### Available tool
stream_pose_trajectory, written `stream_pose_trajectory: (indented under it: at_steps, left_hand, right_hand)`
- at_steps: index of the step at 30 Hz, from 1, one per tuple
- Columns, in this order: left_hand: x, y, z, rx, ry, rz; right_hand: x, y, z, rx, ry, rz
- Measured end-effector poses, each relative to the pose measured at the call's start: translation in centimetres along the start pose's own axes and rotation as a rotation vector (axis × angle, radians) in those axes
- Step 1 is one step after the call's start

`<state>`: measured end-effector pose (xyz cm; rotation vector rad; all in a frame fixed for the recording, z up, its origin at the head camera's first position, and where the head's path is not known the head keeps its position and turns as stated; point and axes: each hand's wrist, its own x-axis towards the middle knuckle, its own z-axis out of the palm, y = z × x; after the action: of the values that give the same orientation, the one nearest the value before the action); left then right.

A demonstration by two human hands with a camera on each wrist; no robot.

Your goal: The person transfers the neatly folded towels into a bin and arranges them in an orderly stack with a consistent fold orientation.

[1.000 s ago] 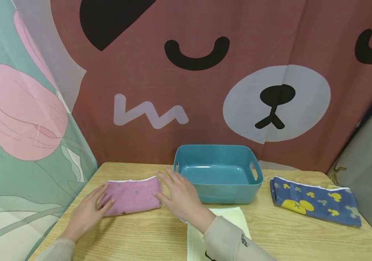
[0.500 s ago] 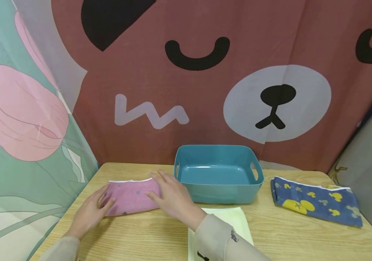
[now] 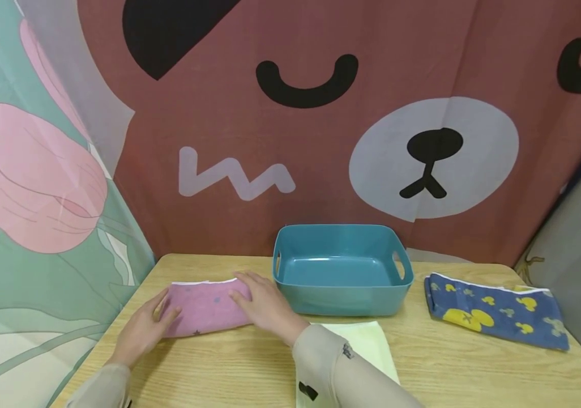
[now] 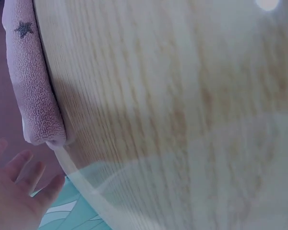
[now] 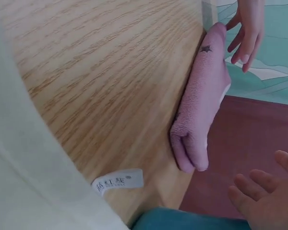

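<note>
A folded pink towel (image 3: 204,309) with small stars lies on the wooden table, between my two hands. At its left end is my left hand (image 3: 140,331), thumb and fingers spread around the corner. My right hand (image 3: 266,306) is at the other end, its fingers reaching over the towel's right edge in the head view. In the left wrist view, the fingers of my left hand (image 4: 14,191) look loosely bent just off the towel (image 4: 33,86). The right wrist view shows my right hand (image 5: 273,196) spread, with a gap to the towel (image 5: 201,100).
A teal basket (image 3: 341,300) with handle holes stands at the back middle, nothing visible inside. A pale yellow towel (image 3: 362,340) lies in front of it, partly under my right forearm. A folded blue towel (image 3: 494,311) with yellow figures lies at the right. A white label (image 5: 119,179) shows by the basket.
My right hand has moved left, from beside the basket to the pink towel's right end. My left hand has hardly moved, and the towel lies where it was.
</note>
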<state>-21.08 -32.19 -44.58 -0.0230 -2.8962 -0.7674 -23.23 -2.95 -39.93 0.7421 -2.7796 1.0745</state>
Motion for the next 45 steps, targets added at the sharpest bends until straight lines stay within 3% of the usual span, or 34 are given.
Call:
stream_pose_trajectory:
  at_steps: [4,12,17,23,30,37,45]
  left_hand:
    - [0.0,-0.1,0.0,-0.025,-0.013,-0.035]
    - [0.6,-0.2,0.2,-0.110,-0.010,-0.036]
    - [0.9,0.0,0.2,-0.152,-0.058,-0.101]
    - [0.7,0.0,0.4,-0.190,-0.069,-0.124]
    - [0.4,-0.4,0.7,-0.185,-0.038,-0.121]
    - [0.6,-0.4,0.6,-0.181,-0.056,-0.136]
    - [0.6,-1.0,0.9,-0.160,-0.078,-0.148]
  right_hand:
    - [0.4,0.2,0.8,0.057,0.034,0.024]
    - [1.1,0.6,2.4,0.205,0.164,0.106]
    - [1.6,1.4,3.2,0.196,0.221,0.131]
    - [1.6,2.3,4.1,0.169,0.217,0.151]
    - [1.5,2.6,4.9,0.215,0.231,0.197]
    - [1.3,2.6,5.3,0.223,0.253,0.233]
    - [1.1,2.4,5.6,0.280,0.222,0.244]
